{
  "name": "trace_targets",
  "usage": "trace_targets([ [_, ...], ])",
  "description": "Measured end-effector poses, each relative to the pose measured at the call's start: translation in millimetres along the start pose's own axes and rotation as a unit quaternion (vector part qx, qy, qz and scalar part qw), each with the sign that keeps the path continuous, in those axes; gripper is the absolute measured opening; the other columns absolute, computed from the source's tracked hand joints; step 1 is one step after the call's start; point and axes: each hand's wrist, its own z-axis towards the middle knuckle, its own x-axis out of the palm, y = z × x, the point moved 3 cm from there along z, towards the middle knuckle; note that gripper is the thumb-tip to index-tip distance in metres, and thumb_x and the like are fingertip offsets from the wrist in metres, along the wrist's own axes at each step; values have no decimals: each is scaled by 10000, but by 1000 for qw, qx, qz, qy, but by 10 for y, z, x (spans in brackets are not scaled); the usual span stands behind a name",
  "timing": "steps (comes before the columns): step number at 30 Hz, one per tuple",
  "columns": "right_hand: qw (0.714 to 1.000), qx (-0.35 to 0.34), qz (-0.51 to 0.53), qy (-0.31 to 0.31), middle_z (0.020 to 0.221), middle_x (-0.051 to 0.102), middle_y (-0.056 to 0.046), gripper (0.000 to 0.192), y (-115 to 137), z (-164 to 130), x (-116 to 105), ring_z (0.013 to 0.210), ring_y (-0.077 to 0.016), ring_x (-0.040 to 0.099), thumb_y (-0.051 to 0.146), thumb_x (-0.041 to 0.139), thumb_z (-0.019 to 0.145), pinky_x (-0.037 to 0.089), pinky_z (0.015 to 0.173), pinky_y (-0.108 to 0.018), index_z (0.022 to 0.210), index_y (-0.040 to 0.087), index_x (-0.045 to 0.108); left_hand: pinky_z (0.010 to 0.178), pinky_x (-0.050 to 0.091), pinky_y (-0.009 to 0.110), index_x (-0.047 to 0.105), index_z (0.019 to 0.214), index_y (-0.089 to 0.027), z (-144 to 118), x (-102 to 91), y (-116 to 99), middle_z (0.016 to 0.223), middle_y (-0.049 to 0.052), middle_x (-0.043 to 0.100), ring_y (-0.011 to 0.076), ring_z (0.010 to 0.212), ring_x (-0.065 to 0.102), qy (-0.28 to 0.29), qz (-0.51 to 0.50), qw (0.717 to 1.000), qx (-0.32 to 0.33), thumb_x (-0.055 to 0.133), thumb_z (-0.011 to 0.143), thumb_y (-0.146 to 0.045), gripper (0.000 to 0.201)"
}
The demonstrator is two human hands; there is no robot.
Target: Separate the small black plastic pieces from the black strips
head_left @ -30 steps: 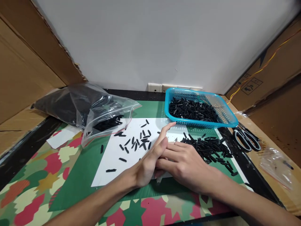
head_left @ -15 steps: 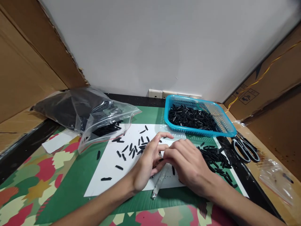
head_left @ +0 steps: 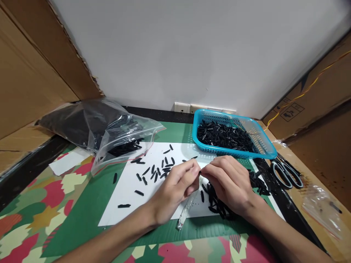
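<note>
The person's curled left hand (head_left: 175, 188) and right hand (head_left: 230, 184) meet above the white sheet (head_left: 123, 190), pinching a mostly hidden black piece (head_left: 200, 172) between their fingertips (head_left: 195, 169); the forearms (head_left: 117, 233) slant in from the near side.

Pinched between the fingertips of left hand (head_left: 179, 188) and right hand (head_left: 230, 184): a dark piece (head_left: 200, 172), mostly hidden. Angled below: a slim pale stick (head_left: 186, 212) in shiny wrap, reaching just past the near edge of the white sheet (head_left: 115, 215). Beside the right hand, heaped: thin black strips (head_left: 215, 205). Leftward, scattered: similar loose strips (head_left: 139, 193)
</note>
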Motion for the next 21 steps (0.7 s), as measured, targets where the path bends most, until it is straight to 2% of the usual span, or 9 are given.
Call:
trace_targets([
  [3, 999, 22, 23, -1, 890, 712, -88, 110, -33, 12, -16, 804, -209, 618, 103, 628, 1018, 498, 707, -350, 1094, 176, 661, 529, 216, 221, 462, 864, -214, 7, -25, 24, 720, -48, 378, 106, 631, 300, -16, 38, 999, 21, 469, 1075, -554, 400],
  [5, 996, 68, 63, -10, 921, 709, -91, 83, -75, 30, -39, 839, -216, 628, 121, 656, 1008, 514, 730, -354, 1065, 181, 671, 531, 235, 232, 451, 839, -215, 16, -43, 37, 737, -46, 364, 108, 633, 319, -31, 56, 997, 51, 469, 1074, -559, 417],
  [10, 959, 176, 222, 24, 983, 706, -71, 76, -131, 60, -38, 913, -210, 658, 167, 635, 1027, 539, 784, -339, 1053, 201, 698, 560, 292, 255, 518, 880, -213, 14, -63, 11, 744, -43, 400, 119, 636, 356, -56, 131, 985, 93, 501, 1071, -517, 359],
  [13, 939, 200, 277, 45, 933, 700, -48, 75, -114, 56, -12, 864, -185, 644, 184, 625, 1036, 514, 759, -311, 1008, 193, 693, 602, 322, 261, 542, 933, -215, 5, -56, -21, 764, -43, 421, 125, 665, 391, -53, 167, 977, 125, 534, 1065, -485, 300],
  [16, 927, 214, 306, 35, 902, 690, -35, 89, -109, 49, 11, 833, -171, 635, 191, 620, 1039, 500, 750, -298, 980, 189, 688, 596, 303, 270, 544, 957, -218, 1, -65, -4, 756, -49, 418, 124, 646, 375, -51, 183, 973, 133, 511, 1079, -477, 288],
  [21, 918, 228, 325, 18, 873, 680, -37, 170, -136, 51, 28, 817, -174, 633, 216, 587, 1057, 497, 747, -303, 919, 189, 682, 575, 271, 280, 520, 978, -233, -17, -74, 43, 713, -64, 359, 123, 607, 346, -58, 143, 980, 126, 421, 1112, -479, 297],
])
